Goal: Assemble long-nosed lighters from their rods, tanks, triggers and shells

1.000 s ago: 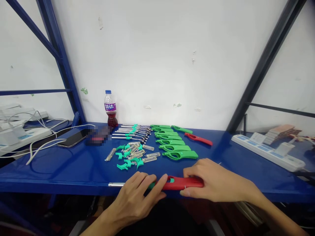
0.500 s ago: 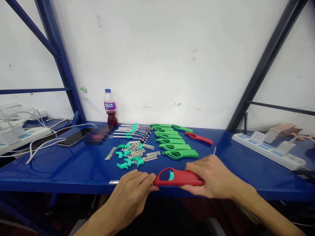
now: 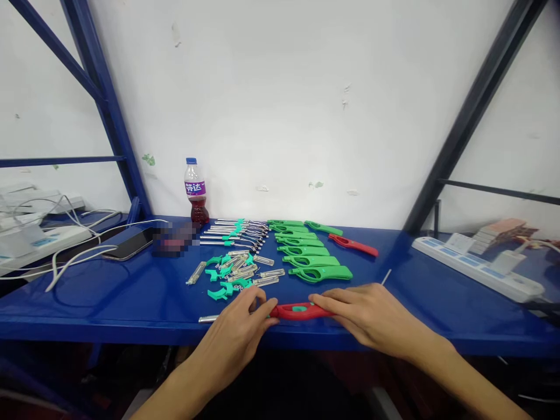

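The red utility lighter point(image 3: 300, 312) is crosswise at the front edge of the desk point(image 3: 153, 297), long axis running left to right — the left hand point(image 3: 241, 322) pinches its front, metal tube point(image 3: 207, 319) poking out beyond, and the right hand point(image 3: 374, 318) clasps its rear

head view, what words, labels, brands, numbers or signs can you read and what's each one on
"芬达": on the purple label of the bottle, slightly blurred.
Pixelated patch: unreadable.
White power strip on the right: any markings too small to read.
Held red handle and green handles: no text can be made out.
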`<action>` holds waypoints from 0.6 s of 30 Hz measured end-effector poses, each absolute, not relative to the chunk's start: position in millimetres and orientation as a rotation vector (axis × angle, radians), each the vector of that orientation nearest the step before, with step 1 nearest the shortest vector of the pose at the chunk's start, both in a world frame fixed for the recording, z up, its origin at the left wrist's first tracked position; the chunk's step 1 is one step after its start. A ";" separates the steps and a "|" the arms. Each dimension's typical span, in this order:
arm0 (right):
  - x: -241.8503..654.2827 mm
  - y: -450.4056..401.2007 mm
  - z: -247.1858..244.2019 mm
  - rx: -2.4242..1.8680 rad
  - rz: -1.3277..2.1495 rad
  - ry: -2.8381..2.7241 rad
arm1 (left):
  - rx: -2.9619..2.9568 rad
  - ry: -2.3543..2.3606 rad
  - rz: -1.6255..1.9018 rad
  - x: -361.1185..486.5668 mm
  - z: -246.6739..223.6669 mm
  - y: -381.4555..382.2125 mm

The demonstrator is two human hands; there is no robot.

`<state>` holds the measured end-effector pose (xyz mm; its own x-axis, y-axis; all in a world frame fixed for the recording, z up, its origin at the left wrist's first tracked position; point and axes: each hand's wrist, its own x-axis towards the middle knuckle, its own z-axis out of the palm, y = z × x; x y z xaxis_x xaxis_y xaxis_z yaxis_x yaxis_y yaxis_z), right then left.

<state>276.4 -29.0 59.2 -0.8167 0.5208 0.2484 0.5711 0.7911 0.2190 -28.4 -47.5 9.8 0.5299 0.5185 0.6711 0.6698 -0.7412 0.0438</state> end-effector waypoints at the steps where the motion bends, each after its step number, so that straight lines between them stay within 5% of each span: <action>1: 276.4 -28.1 58.7 -0.889 -0.423 -2.813 | -2.555 -1.015 -1.017 -28.8 8.2 -46.8; 18: 219.4 -20.6 60.0 -1.000 -0.319 -2.812 | -2.588 -1.011 -1.168 -26.6 -1.4 -38.6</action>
